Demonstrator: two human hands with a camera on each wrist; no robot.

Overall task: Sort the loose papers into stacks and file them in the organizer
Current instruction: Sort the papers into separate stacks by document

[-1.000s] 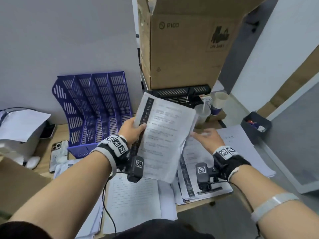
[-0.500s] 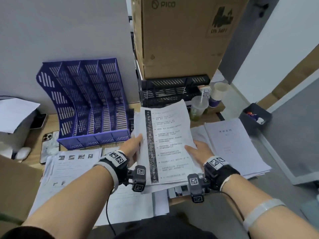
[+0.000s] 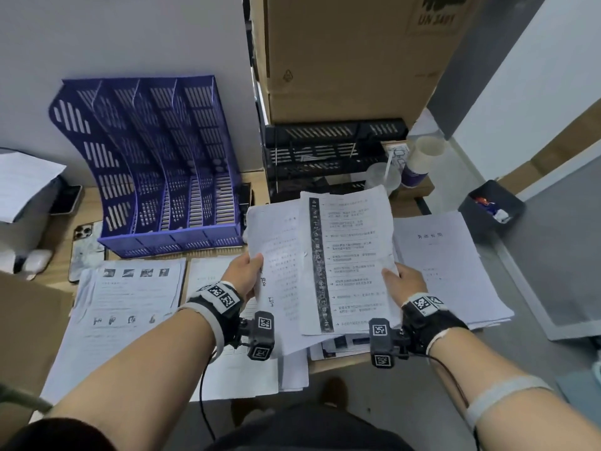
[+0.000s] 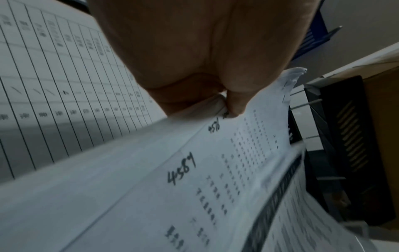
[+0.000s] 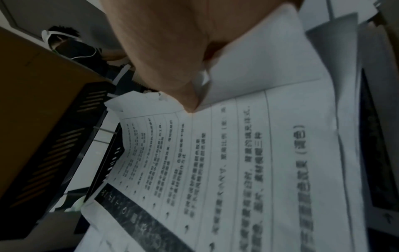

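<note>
A: From the head view, what does the person hold?

B: A bundle of papers (image 3: 320, 268) above the desk (image 3: 341, 362), front and center. The left hand (image 3: 244, 275) grips its left edge, the right hand (image 3: 405, 281) its right edge. The top sheet carries a dark vertical strip of icons with lines of print beside it.

A: Do the wrist cameras add anything?

B: The left wrist view shows the left thumb pressed on top of the bundle (image 4: 215, 162) with the fingers curled beneath, a pinch on several sheets. It also shows handwriting, "4587", which is too small to read from the head. The right wrist view shows the right thumb pressing the sheet's edge (image 5: 237, 153); the right fingers are hidden under the paper there.

A: And the organizer?

B: The blue organizer (image 3: 156, 170) stands upright at the back left of the desk against the wall, with 4 slots, well apart from the held bundle. Only the head view takes it in whole.

A: Other papers?

B: 1 stack with photos (image 3: 130, 297) lies left on the desk, another stack (image 3: 445, 265) lies right. A black tray (image 3: 325, 157) sits under a cardboard box (image 3: 341, 60), behind the bundle; both wrist views catch it too.
</note>
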